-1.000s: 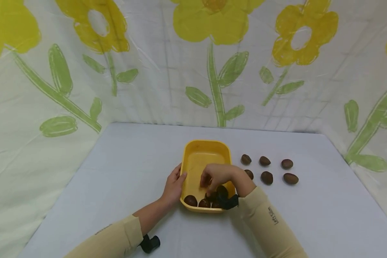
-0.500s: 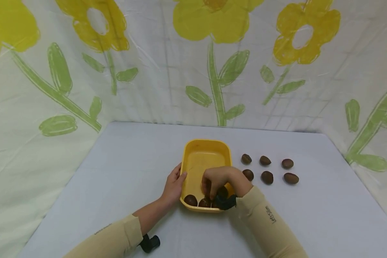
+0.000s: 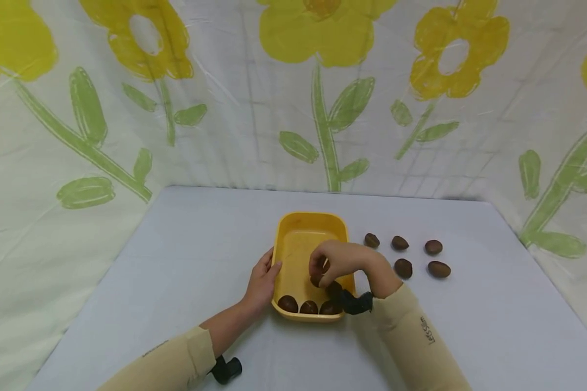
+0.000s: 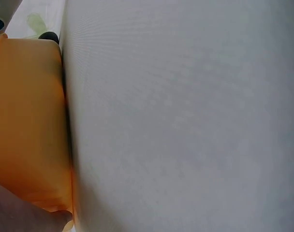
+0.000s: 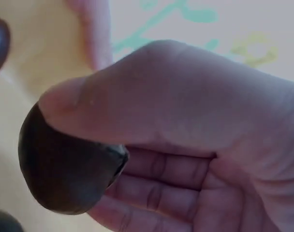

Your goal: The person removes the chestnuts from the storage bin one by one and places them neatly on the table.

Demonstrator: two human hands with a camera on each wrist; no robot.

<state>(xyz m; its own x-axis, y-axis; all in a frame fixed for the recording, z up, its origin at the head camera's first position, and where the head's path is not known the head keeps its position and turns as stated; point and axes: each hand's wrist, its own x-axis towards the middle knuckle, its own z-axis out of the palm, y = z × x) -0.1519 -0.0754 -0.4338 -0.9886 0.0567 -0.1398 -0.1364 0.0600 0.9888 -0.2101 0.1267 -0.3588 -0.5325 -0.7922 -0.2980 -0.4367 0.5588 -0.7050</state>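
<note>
A yellow plastic tray (image 3: 298,218) stands in the middle of the table, and the left hand (image 3: 264,279) grips its left wall with the thumb over the rim. In the left wrist view, a finger lies against the tray's outer side (image 4: 31,116). Over the tray, the right hand (image 3: 341,260) pinches a dark brown chestnut (image 5: 65,169) between thumb and fingers. Along the tray's near end lie a left chestnut (image 3: 287,303), a middle chestnut (image 3: 308,308) and a right chestnut (image 3: 330,308). Another dark chestnut (image 3: 333,289) is partly hidden under the right hand.
Several chestnuts lie in two rows right of the tray, among them one at the far right (image 3: 439,269) and one near the wrist (image 3: 403,268). A white sheet (image 3: 244,141) with painted flowers hangs behind the table (image 3: 186,250). Black camera mounts (image 3: 356,302) sit at the wrists.
The right hand has reached down among the chestnuts, then risen slightly away from the near end with one pinched. Its wrist now covers a chestnut on the table. The left hand stays on the tray.
</note>
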